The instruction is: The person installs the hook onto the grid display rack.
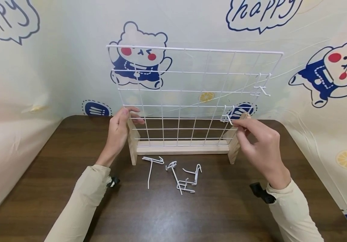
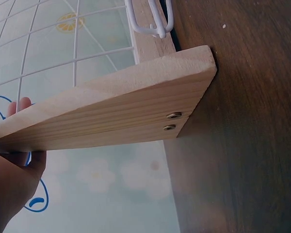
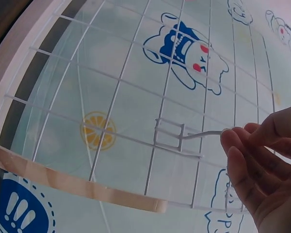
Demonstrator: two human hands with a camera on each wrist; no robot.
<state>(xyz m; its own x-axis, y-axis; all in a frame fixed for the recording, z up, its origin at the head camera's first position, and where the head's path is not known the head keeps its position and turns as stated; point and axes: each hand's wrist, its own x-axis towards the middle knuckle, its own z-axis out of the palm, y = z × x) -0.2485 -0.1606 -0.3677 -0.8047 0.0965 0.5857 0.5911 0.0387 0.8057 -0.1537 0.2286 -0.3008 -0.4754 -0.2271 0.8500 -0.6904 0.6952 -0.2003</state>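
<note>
A white wire grid panel (image 1: 177, 106) stands upright in a wooden base (image 1: 182, 149) with a wooden side piece at each end. My left hand (image 1: 118, 129) grips the left side piece (image 2: 116, 109), its fingers reaching round behind the edge. Near the grid's lower right, my right hand (image 1: 262, 143) pinches the tip of a white wire hook (image 3: 203, 134) between thumb and fingers. That hook's square back overlaps the grid wires in the right wrist view. A second white hook (image 1: 262, 90) hangs higher up at the grid's right side.
In front of the base, several loose white hooks lie on the dark wooden table (image 1: 221, 208), among them a long straight one (image 1: 150, 173) and a bent one (image 1: 197, 174). A printed cloth (image 1: 70, 67) with cartoon bears hangs behind and along both sides.
</note>
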